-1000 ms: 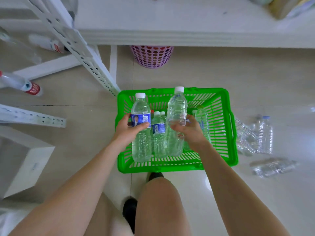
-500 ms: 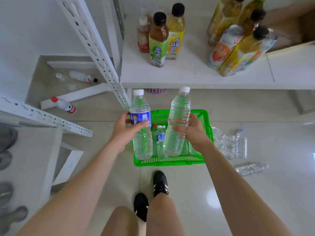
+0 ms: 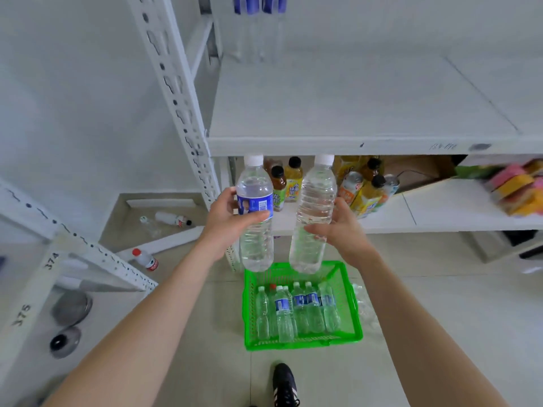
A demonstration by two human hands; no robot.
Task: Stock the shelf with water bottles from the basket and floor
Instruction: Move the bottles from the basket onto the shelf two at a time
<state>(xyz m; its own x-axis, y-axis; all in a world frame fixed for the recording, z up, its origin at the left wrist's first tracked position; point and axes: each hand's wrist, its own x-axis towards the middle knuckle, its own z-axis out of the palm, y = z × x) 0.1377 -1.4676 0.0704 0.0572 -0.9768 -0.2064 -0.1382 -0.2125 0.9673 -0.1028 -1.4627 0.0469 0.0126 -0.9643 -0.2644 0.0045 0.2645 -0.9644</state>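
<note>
Rack beam (image 3: 35, 289): 374, prob. 375.

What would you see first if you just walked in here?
In the middle, the left hand grips a blue-label bottle and the right hand a plain bottle. Under them, on the floor, sits a bright green basket with more bottles in it. A white shelf spans the top.

Single head-worn wide-angle view, facing forward and down. Forearms enter from lower corners, close to lens; left hand (image 3: 226, 221) and right hand (image 3: 346, 227) at frame centre. White metal shelf board (image 3: 352, 113) fills upper right; green plastic basket (image 3: 302, 345) on floor, lower centre, farther off.
</note>
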